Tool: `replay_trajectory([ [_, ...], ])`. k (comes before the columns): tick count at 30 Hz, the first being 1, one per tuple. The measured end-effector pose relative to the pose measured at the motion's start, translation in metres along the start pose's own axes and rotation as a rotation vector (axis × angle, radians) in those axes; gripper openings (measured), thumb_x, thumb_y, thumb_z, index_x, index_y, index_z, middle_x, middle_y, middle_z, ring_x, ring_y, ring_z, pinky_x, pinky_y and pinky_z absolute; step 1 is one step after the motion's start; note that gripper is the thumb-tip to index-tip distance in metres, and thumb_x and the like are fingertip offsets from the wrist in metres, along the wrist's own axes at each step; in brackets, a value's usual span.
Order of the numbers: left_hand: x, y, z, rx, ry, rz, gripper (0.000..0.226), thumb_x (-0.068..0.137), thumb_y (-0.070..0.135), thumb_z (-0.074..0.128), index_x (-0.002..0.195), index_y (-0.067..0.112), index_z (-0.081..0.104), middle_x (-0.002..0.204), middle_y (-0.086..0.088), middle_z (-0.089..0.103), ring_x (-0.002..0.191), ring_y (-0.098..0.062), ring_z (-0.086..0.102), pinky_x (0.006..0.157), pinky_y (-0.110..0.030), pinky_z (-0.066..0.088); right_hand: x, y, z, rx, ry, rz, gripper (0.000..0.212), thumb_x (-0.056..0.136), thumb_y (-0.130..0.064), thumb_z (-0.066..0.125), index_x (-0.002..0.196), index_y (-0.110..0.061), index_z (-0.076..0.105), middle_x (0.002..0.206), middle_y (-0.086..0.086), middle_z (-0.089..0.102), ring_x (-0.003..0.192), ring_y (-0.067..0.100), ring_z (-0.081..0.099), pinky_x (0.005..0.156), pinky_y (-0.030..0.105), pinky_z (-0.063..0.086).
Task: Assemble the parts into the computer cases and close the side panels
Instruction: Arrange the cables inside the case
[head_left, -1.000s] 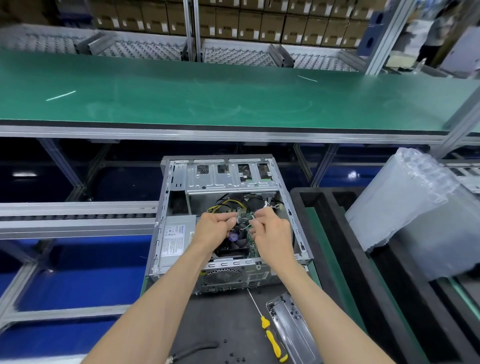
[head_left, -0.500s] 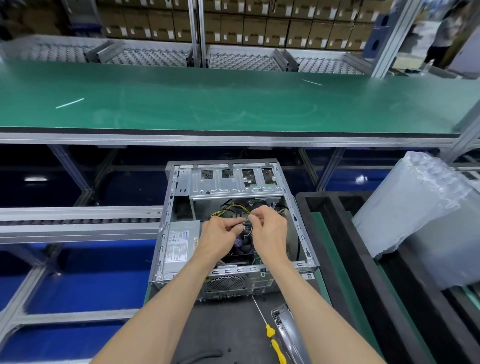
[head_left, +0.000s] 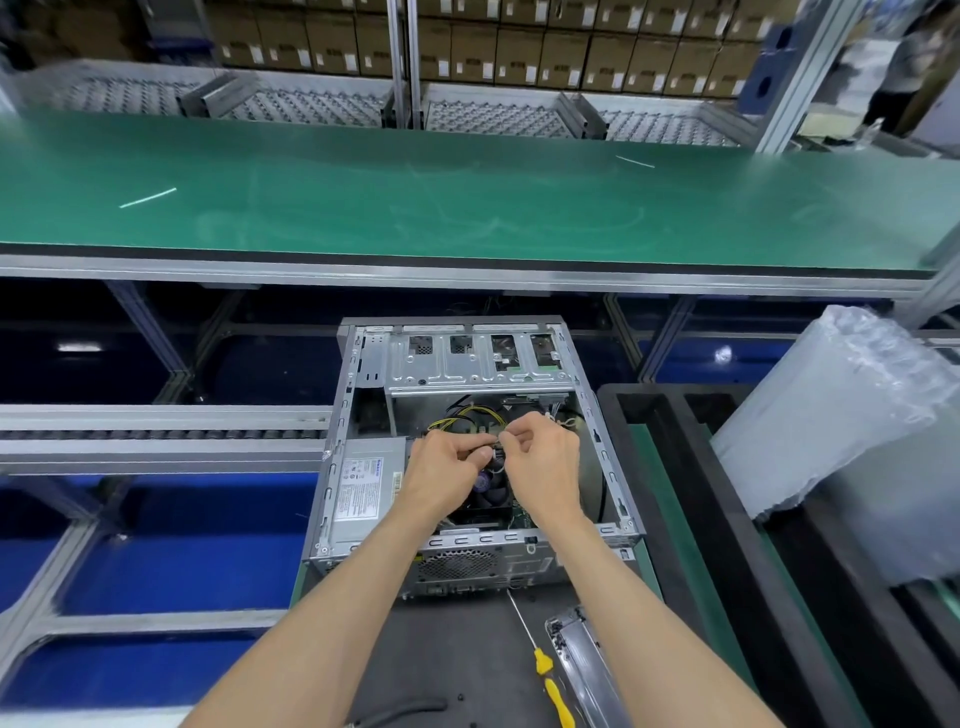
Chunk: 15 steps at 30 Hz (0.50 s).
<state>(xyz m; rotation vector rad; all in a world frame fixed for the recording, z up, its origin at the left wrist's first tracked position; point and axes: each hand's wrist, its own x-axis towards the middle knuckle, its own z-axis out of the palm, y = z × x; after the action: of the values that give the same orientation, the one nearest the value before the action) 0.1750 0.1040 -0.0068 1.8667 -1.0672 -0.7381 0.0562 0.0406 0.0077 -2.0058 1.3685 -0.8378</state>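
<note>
An open grey computer case (head_left: 613, 483) lies on its side on the dark mat, with its side panel off. Inside are a power supply (head_left: 363, 483) at the left, a black CPU fan (head_left: 491, 493) and yellow-black cables (head_left: 467, 418). Both my hands are inside the case above the fan. My left hand (head_left: 447, 467) and my right hand (head_left: 543, 462) pinch a small cable or connector (head_left: 496, 447) between their fingertips. What exactly is pinched is too small to tell.
A yellow-handled screwdriver (head_left: 553, 686) and a metal part (head_left: 582, 665) lie on the mat in front of the case. A black foam tray (head_left: 675, 467) and bubble-wrap packs (head_left: 841, 415) stand at the right. A green conveyor belt (head_left: 467, 202) runs behind.
My hands have drawn closer together and shifted a little farther into the case, fingertips now meeting over the fan. The camera view has tilted slightly downward.
</note>
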Motion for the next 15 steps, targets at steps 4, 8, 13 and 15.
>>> replay_trajectory([
  [4,-0.001,0.001,-0.001,-0.026,-0.011,0.007,0.024,0.095,0.022,0.066,0.110,0.037,0.077,0.061,0.029,0.064,0.056,0.012,0.056,0.052,-0.004,0.036,0.000,0.001,0.001,-0.025,-0.017,-0.014,0.006,0.091,-0.014,0.067,0.090,-0.011,0.072,0.078,0.001,0.070,0.075,0.013,0.062,0.075,0.032,0.053],
  [8,-0.002,0.002,-0.002,-0.020,-0.029,0.017,0.025,0.095,0.023,0.067,0.109,0.042,0.076,0.072,0.030,0.068,0.072,0.019,0.059,0.058,-0.003,0.038,0.001,0.000,-0.003,-0.052,-0.066,-0.013,0.007,0.090,-0.016,0.070,0.089,-0.012,0.077,0.082,0.001,0.072,0.075,0.011,0.060,0.077,0.029,0.048],
  [13,-0.003,0.003,-0.003,-0.023,-0.030,0.036,0.027,0.095,0.025,0.066,0.105,0.048,0.075,0.067,0.030,0.069,0.058,0.010,0.057,0.055,-0.011,0.038,0.012,0.001,-0.013,0.112,-0.095,0.138,0.006,0.079,-0.021,0.085,0.078,-0.017,0.080,0.072,-0.004,0.072,0.073,0.010,0.066,0.067,0.025,0.051],
  [15,-0.003,0.003,-0.003,-0.029,-0.027,0.062,0.031,0.096,0.026,0.065,0.101,0.055,0.074,0.072,0.021,0.074,0.052,0.002,0.054,0.055,-0.014,0.041,0.013,0.002,-0.014,0.087,-0.115,0.115,0.006,0.082,-0.021,0.083,0.079,-0.017,0.080,0.073,-0.004,0.072,0.073,0.011,0.066,0.065,0.026,0.051],
])
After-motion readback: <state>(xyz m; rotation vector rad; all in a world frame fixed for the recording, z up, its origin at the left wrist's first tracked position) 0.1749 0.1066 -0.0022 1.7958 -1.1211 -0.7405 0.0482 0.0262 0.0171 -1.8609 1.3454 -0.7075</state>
